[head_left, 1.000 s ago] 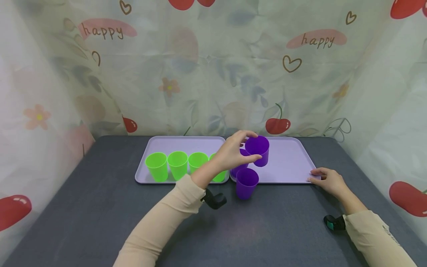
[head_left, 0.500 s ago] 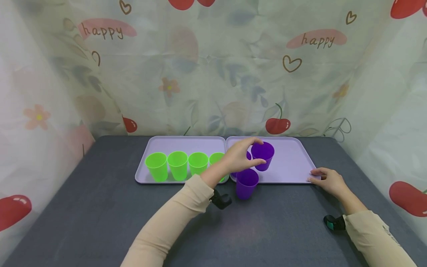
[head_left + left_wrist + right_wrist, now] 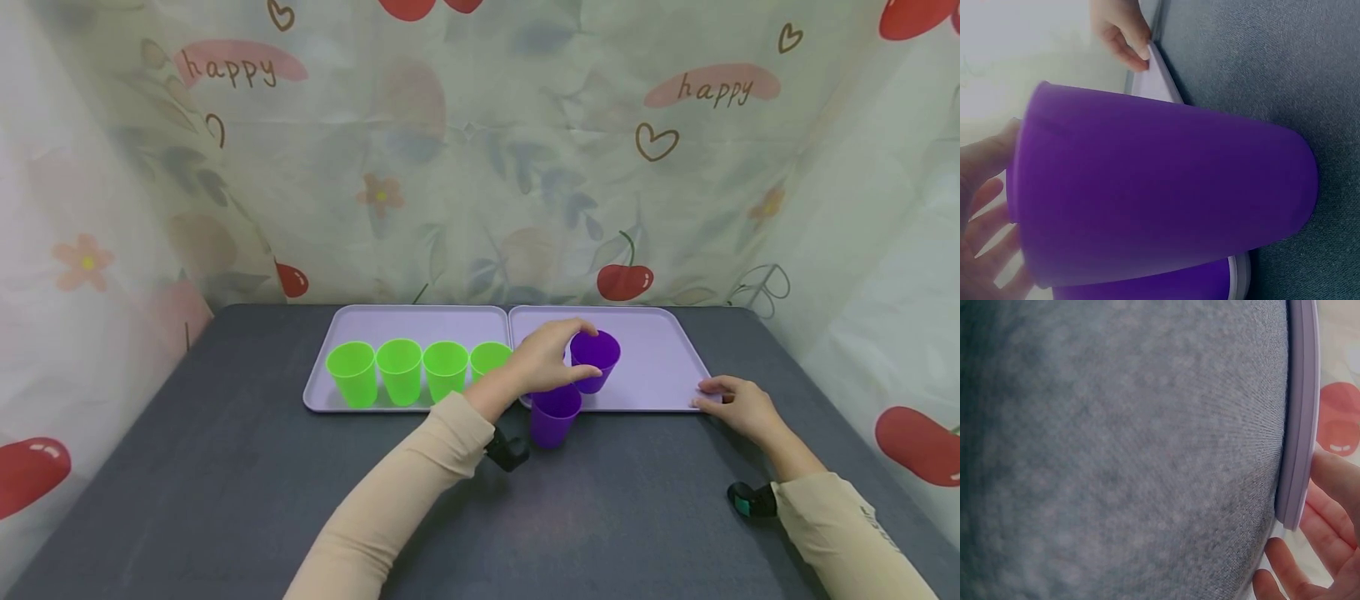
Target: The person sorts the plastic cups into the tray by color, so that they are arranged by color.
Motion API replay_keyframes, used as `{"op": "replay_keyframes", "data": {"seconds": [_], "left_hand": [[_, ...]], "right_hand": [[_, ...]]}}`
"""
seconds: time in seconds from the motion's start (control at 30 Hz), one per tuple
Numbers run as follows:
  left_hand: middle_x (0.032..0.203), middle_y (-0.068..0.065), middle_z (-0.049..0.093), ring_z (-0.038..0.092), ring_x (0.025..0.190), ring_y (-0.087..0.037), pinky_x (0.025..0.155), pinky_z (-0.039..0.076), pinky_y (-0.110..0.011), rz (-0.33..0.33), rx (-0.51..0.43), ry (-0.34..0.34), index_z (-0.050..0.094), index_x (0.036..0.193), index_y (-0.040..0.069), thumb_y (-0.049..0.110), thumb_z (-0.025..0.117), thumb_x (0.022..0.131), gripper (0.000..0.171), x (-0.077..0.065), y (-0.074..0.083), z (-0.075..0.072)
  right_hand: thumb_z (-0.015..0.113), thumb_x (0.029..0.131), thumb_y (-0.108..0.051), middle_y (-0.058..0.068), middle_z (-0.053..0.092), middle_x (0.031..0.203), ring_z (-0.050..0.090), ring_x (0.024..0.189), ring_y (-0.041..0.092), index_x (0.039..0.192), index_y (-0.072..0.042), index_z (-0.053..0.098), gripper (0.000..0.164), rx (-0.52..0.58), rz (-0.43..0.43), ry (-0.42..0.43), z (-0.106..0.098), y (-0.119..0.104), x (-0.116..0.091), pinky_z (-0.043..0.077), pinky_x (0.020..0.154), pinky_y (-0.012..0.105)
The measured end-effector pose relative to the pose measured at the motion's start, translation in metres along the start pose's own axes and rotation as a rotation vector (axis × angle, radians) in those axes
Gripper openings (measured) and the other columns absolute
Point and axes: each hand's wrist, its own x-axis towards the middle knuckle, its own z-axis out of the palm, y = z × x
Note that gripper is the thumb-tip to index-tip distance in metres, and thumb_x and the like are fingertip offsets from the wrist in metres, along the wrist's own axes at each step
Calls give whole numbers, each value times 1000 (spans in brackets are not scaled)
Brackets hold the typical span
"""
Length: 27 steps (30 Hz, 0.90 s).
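Observation:
My left hand (image 3: pixel 551 358) holds a purple cup (image 3: pixel 597 360) between thumb and fingers, upright over the left part of the right lilac tray (image 3: pixel 652 358). Just in front of that tray, another purple cup (image 3: pixel 555 421) stands on the table. In the left wrist view this standing cup (image 3: pixel 1166 187) fills the middle and hides most of the held one. A third purple cup (image 3: pixel 1147 286) shows at the bottom there; my left hand mostly covers it in the head view. My right hand (image 3: pixel 742 410) grips the tray's front right corner, also seen in the right wrist view.
A second lilac tray (image 3: pixel 420 321) lies to the left, edge to edge with the first. Several green cups (image 3: pixel 400 371) stand upright in a row on it. Dark cloth covers the table (image 3: pixel 225 492), and a patterned curtain (image 3: pixel 480 167) rises behind.
My left hand has moved right, toward me and lower, carrying the purple cup. The right hand stays at the tray corner, and the other cups have not moved.

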Motion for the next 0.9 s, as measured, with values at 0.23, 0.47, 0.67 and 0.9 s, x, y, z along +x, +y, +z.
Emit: {"op": "replay_keyframes", "data": {"seconds": [0.23, 0.47, 0.67, 0.9], "left_hand": [[122, -4, 62, 55, 118, -18, 102, 41, -27, 9, 39, -33, 55, 121, 8, 32, 72, 81, 49, 4, -4, 5], [122, -4, 62, 56, 117, -19, 101, 41, -29, -22, 61, -65, 55, 121, 9, 32, 71, 82, 48, 6, -5, 8], [122, -3, 62, 56, 116, -20, 100, 42, -30, -46, 88, -72, 53, 122, 10, 33, 69, 83, 48, 6, -5, 10], [121, -1, 63, 57, 115, -19, 100, 42, -31, -60, 123, -73, 54, 123, 11, 35, 69, 83, 49, 6, -6, 13]], "right_hand": [[62, 89, -33, 33, 53, 122, 51, 110, 49, 119, 8, 54, 52, 0, 6, 2, 0, -1, -1, 44, 87, 56], [62, 89, -32, 33, 53, 122, 51, 109, 49, 119, 9, 54, 51, -1, 6, -1, 0, -2, -1, 44, 86, 57], [61, 89, -32, 33, 54, 121, 52, 109, 49, 119, 9, 55, 51, 0, -3, -2, 0, -2, -2, 45, 86, 56], [62, 89, -32, 34, 53, 121, 52, 108, 48, 119, 9, 55, 50, -1, -3, 3, 0, -2, -2, 45, 86, 56]]}}
